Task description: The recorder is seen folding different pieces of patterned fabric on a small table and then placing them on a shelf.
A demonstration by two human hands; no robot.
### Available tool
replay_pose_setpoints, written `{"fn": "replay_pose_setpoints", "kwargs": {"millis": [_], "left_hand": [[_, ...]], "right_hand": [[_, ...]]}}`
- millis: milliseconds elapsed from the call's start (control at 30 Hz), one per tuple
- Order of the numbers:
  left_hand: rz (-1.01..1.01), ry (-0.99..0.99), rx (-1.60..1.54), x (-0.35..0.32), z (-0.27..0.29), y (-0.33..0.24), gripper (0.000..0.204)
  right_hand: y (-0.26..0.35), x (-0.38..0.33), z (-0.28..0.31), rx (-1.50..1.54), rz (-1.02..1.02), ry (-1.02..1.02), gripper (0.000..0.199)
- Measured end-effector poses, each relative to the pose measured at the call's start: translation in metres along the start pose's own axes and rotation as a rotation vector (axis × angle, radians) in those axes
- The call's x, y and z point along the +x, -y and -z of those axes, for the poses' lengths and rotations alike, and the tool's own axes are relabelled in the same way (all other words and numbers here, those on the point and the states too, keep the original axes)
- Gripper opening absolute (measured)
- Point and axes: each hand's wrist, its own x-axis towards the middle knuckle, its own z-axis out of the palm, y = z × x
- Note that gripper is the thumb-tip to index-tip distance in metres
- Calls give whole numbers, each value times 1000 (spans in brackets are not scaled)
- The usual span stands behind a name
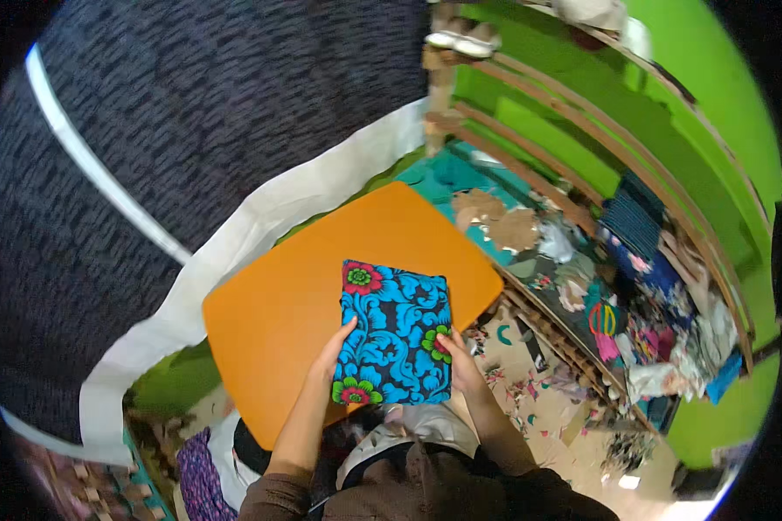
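Note:
I hold a flat, roughly square piece of floral fabric between both hands, above the near right part of an orange table. Its print is bright blue leaf scrolls on black, with red and green flowers. Whether it is folded cloth or a sewn piece, I cannot tell. My left hand grips its left edge. On the right edge my right hand is closed, the thumb lying on top near a green flower. The fingers beneath the fabric are hidden.
A low wooden rack on the right bears heaped cloth and scraps. Small scraps litter the floor. Dark patterned fabric with a white border hangs at the left. Shoes sit on a ledge at the back. Purple cloth lies at lower left.

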Motion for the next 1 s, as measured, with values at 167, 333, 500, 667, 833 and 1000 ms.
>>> {"fn": "replay_pose_setpoints", "kwargs": {"millis": [167, 333, 500, 667, 833, 1000], "left_hand": [[189, 196, 29, 3, 10, -31, 50], [135, 378, 157, 45, 30, -39, 49], [230, 682, 117, 121, 65, -31, 50], [161, 866, 51, 132, 58, -29, 51], [-31, 943, 150, 142, 53, -18, 57], [-125, 972, 201, 151, 53, -21, 57]], "right_hand": [[-18, -51, -39, 45, 119, -60, 57], [-60, -57, -51, -199, 434, -211, 58], [-104, -25, -57, -272, 722, -322, 58], [-106, -12, -49, -409, 866, -461, 54], [-90, -12, -29, -588, 974, -398, 55], [-74, -6, -21, -460, 896, -214, 57]]}}
